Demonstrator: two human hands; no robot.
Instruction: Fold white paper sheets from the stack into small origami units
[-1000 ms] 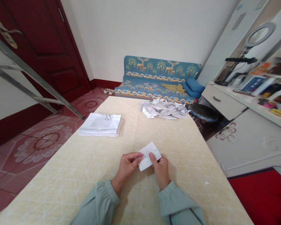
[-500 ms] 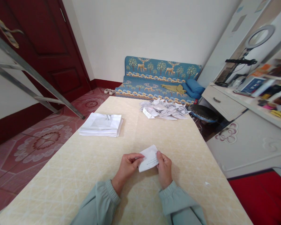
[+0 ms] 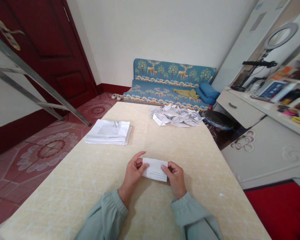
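Both of my hands hold one small folded white paper (image 3: 155,168) with a line of print, just above the cream patterned table (image 3: 90,186). My left hand (image 3: 133,171) pinches its left end, thumb and fingers closed on the edge. My right hand (image 3: 176,176) pinches its right end. The paper lies level between them. Pale green sleeves cover both forearms.
A stack of flat white sheets (image 3: 108,132) lies at the table's left. A heap of folded paper pieces (image 3: 175,117) sits at the far right edge. Beyond stand a blue deer-print sofa (image 3: 170,83), a white desk (image 3: 242,106) and a metal ladder (image 3: 37,83).
The paper has turned from a tilted position to level, and both hands have shifted to grip its two ends.
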